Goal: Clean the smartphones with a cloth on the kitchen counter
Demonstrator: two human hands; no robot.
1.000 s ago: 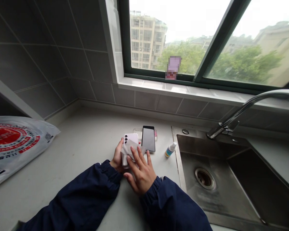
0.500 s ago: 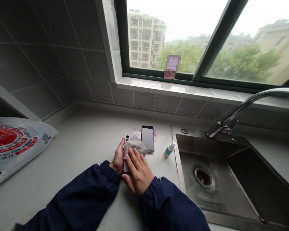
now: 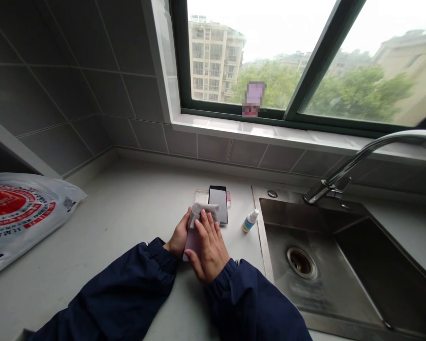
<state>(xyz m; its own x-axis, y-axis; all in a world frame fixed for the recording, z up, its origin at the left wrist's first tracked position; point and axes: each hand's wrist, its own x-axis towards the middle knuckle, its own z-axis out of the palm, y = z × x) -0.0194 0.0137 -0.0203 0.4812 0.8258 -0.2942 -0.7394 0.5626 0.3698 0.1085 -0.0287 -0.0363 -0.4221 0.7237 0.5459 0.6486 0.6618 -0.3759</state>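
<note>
A pale purple phone (image 3: 191,247) lies tilted in my left hand (image 3: 178,235), whose fingers close around its left edge. A light grey cloth (image 3: 209,208) covers the phone's upper part, camera end included. My right hand (image 3: 210,241) lies flat on the cloth with fingers stretched out and the thumb apart, low on the phone. Just beyond my hands, a second phone (image 3: 218,201) with a dark rim and pale face rests on the counter, overlapping a clear phone case (image 3: 200,195) with a pink patch. To the right stands a small white spray bottle (image 3: 250,221) with a coloured label.
A steel sink (image 3: 264,246) with a curved faucet (image 3: 355,163) is at the right, its drain (image 3: 301,262) uncovered. On the left, a white plastic bag (image 3: 31,208) with red print lies on the pale counter (image 3: 120,203). A window (image 3: 270,52) is behind.
The cloth has bunched and shifted, now hiding the phone's cameras. The phone has tilted to the right in my left hand, and my right fingers have slid slightly up and right.
</note>
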